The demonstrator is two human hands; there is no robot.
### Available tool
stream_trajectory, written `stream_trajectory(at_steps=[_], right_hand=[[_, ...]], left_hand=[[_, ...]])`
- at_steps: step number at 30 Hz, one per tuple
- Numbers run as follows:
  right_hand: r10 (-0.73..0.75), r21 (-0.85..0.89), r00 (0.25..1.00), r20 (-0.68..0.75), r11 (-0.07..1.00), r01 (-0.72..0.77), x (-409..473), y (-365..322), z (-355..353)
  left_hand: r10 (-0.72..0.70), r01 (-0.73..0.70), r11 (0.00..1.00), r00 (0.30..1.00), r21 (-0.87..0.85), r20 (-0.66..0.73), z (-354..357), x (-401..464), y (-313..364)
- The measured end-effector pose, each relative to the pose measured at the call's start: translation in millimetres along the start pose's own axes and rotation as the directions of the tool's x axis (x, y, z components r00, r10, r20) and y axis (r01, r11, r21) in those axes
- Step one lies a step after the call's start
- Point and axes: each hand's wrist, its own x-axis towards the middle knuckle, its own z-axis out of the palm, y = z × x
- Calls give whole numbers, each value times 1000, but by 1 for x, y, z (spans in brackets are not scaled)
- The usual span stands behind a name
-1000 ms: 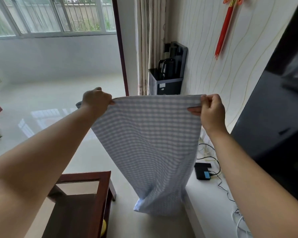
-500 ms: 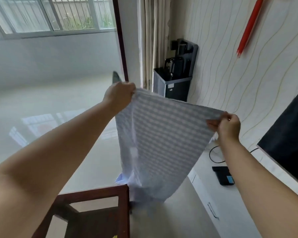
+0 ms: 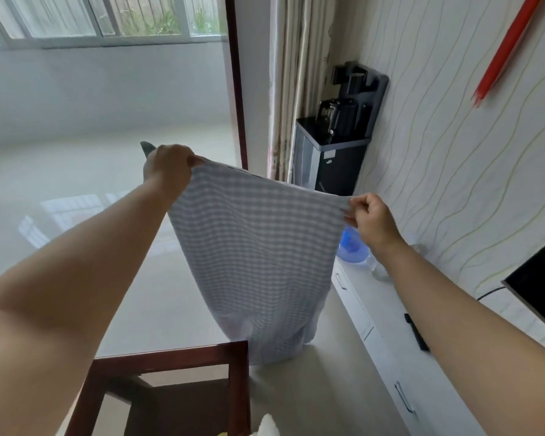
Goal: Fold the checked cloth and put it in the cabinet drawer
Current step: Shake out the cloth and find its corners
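Both arms are out in front, and the blue-and-white checked cloth (image 3: 258, 256) hangs in the air between them, stretched along its top edge. The left hand (image 3: 167, 165) sits higher and further out, fingers curled tight over the cloth's upper left corner, with a little grey tip of fabric poking up behind the knuckles. The right hand (image 3: 372, 220) is lower and closer to the wall, pinching the upper right corner between thumb and curled fingers. So the top edge slopes down from left to right, and the cloth drapes below it, narrowing to a loose bottom end that hangs just above the far corner of the dark red wooden table (image 3: 170, 366) at the bottom of the view.

To the right runs the long white low cabinet (image 3: 387, 328), its drawer fronts with slim metal handles (image 3: 403, 398) all closed. On its top lie a thin black remote-like object (image 3: 417, 333) and, partly hidden behind the cloth and the right hand, something blue and rounded (image 3: 351, 250). Beyond stands a black water dispenser with a kettle (image 3: 337, 143) by the striped curtain (image 3: 296, 83). A black screen edge (image 3: 538, 287) shows at far right.
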Motion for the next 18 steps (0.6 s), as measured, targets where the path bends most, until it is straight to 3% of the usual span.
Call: stream_trajectory(at_steps=[4, 8, 10, 12, 15, 18], right_hand=[[-37, 45, 999, 22, 998, 36, -5, 5, 39], [-143, 103, 989, 38, 985, 139, -15, -3, 67], [-147, 124, 985, 87, 983, 136, -17, -9, 78], [-81, 127, 971, 224, 990, 54, -21, -9, 87], [11, 45, 905, 425, 998, -33, -45, 2, 100], [-8, 53, 867, 497, 998, -21, -74, 5, 105]], left_hand=[[-61, 57, 998, 992, -32, -109, -6, -15, -34], [-46, 16, 996, 938, -90, -344, -25, -36, -68], [6, -12, 1000, 923, -11, -384, -34, -53, -91], [55, -19, 987, 972, 157, -227, -39, -76, -113], [-48, 26, 935, 997, 354, 56, -42, -122, -139], [-130, 96, 925, 989, 369, 68, -52, -175, -151]])
